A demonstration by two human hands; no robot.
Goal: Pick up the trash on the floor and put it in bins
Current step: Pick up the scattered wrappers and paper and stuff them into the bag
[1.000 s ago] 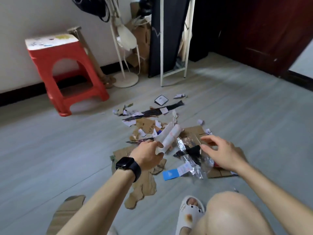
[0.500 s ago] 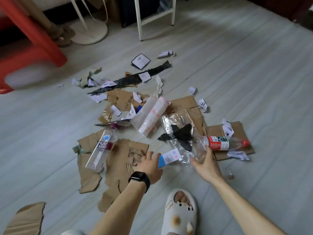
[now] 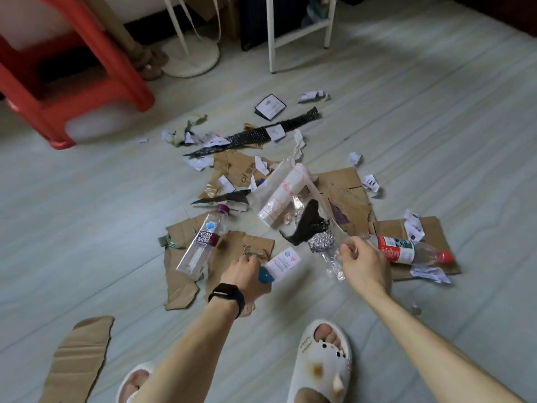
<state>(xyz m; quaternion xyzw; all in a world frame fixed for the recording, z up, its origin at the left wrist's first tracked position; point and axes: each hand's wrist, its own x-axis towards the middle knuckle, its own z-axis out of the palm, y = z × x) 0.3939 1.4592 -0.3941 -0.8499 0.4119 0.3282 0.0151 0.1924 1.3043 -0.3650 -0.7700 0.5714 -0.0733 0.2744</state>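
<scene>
Left hand (image 3: pixel 247 276) grips the card (image 3: pixel 286 261), right hand (image 3: pixel 366 267) pinches clear wrap (image 3: pixel 332 264) — the bottle (image 3: pixel 404 250) lies sideways just right of that hand.

Left hand (image 3: pixel 247 276) from cup sleeve (image 3: pixel 280 196) to blue-white card (image 3: pixel 284 262) (right hand (image 3: pixel 364 266) newly on clear wrapper (image 3: pixel 332 264))

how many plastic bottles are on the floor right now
2. The purple-capped bottle lies on cardboard beyond the left hand; the red-capped bottle lies by the right hand. More could be hidden underneath.
</scene>
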